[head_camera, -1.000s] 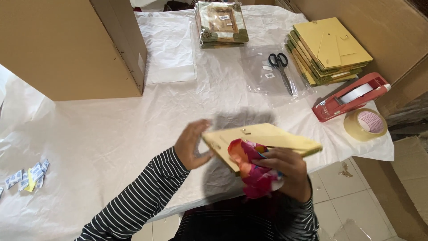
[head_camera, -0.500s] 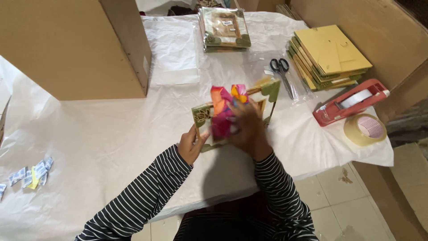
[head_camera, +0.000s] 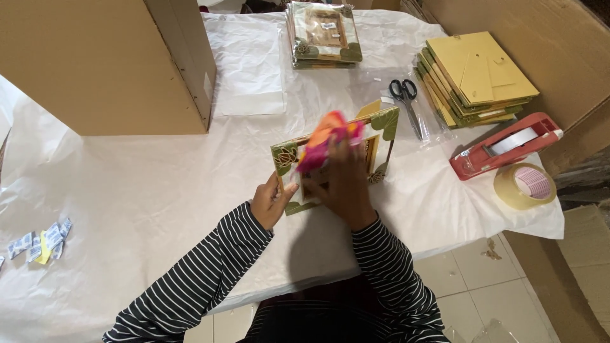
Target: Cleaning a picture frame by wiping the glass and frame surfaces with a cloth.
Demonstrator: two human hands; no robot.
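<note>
Pink cloth (head_camera: 327,141) now rubs the frame (head_camera: 381,124) front (flipped since); our right hand (head_camera: 340,181) clutches cloth, left hand (head_camera: 270,203) pinches the frame's edge.

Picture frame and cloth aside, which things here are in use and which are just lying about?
In use: picture frame, pink and orange cloth, left hand, right hand.

Lying about: scissors, red tape dispenser, tape roll, stacked frames, cardboard box.
</note>
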